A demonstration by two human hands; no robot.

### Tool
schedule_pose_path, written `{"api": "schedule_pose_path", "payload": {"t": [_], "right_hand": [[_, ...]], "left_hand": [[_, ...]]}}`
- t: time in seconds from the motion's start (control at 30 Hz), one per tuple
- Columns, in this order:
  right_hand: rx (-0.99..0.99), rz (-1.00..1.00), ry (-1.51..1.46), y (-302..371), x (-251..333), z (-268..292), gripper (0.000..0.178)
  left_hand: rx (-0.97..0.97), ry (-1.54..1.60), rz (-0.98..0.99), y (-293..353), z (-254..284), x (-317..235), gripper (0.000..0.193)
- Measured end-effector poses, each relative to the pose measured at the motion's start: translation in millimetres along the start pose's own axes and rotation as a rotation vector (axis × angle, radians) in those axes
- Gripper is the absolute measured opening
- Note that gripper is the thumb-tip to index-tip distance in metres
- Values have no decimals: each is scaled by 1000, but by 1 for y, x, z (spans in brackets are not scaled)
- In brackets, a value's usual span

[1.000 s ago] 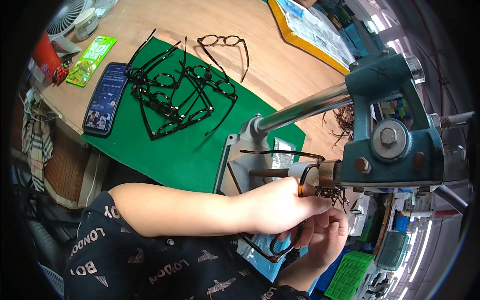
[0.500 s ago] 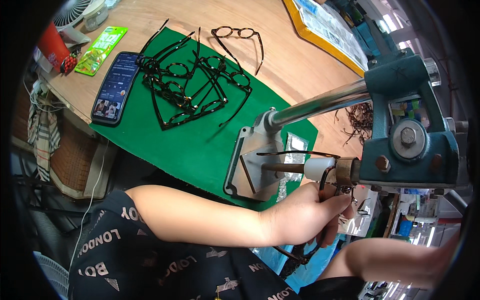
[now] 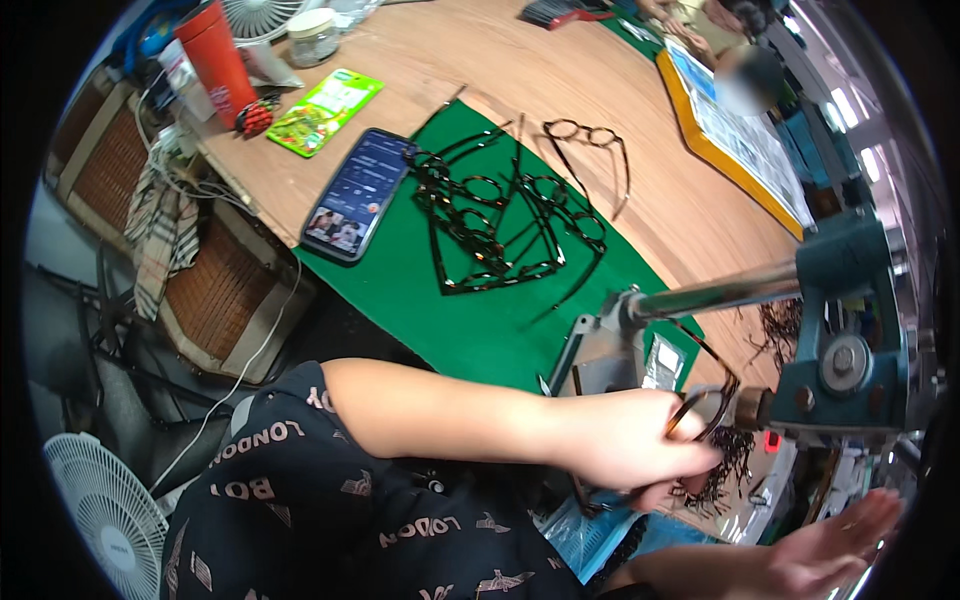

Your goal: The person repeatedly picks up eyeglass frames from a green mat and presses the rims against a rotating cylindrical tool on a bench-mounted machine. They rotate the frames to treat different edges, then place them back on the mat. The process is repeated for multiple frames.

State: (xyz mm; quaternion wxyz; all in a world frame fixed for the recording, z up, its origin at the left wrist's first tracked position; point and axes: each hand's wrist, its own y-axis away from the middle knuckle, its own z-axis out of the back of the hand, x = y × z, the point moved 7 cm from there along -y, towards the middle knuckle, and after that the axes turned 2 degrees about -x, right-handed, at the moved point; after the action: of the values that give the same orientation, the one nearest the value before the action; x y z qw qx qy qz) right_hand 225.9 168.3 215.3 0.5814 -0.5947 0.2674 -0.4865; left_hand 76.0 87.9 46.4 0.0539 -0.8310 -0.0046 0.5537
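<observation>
My left hand [image 3: 635, 440] is closed on a tortoiseshell eyeglass frame [image 3: 737, 382], just below and beside the head of a teal bench press [image 3: 850, 300]. One temple of the frame reaches up over the press's metal base [image 3: 608, 368]; my fingers hide its lower part. At the lower right, my right hand [image 3: 840, 550] is open and holds nothing, its fingers stretched out below the press. Several more tortoiseshell eyeglass frames [image 3: 483, 245] lie tangled on a green mat [image 3: 470, 335]. Another frame [image 3: 585, 132] rests beyond them on the wooden table.
A phone [image 3: 358, 195] lies on the mat's left edge. Behind it are a green packet [image 3: 325, 112], a red bottle [image 3: 218, 65] and a lidded jar [image 3: 313, 38]. A yellow-edged board [image 3: 690, 140] is at far right, near another person [image 3: 705, 35]. Dark thin pieces [image 3: 780, 330] are heaped behind the press.
My left hand has drawn the eyeglass frame away from the press's white cylinder. My right hand, out of sight before, has come into view, open. The whole view has shifted left.
</observation>
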Motion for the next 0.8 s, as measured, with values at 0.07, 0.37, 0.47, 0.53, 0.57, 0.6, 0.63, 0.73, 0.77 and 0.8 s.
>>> {"api": "schedule_pose_path", "payload": {"t": [0.07,0.37,0.47,0.53,0.57,0.6,0.63,0.73,0.77,0.8], "right_hand": [[88,-182,-77,49,-20,-5,29],[744,-567,56,167,-48,-177,40],[814,-516,205,159,-63,-219,52],[893,-496,196,180,-83,-241,51],[966,-512,179,189,-91,-251,50],[1012,-554,150,191,-95,-258,39],[1046,-506,178,191,-95,-261,35],[1085,-370,212,189,-98,-262,18],[1071,-371,244,187,-97,-262,17],[1057,-373,276,183,-96,-261,16]], "left_hand": [[-168,-434,-158,27,19,-6,39],[-259,-1031,-154,78,91,23,51],[-227,-1118,43,85,116,15,58],[-225,-1156,51,89,121,11,59],[-223,-1170,54,92,124,10,59],[-222,-1162,92,93,125,9,60],[-220,-1163,83,96,124,7,60],[-190,-1150,94,102,121,7,60],[-186,-1164,99,103,123,8,60],[-183,-1178,104,105,125,10,59]]}}
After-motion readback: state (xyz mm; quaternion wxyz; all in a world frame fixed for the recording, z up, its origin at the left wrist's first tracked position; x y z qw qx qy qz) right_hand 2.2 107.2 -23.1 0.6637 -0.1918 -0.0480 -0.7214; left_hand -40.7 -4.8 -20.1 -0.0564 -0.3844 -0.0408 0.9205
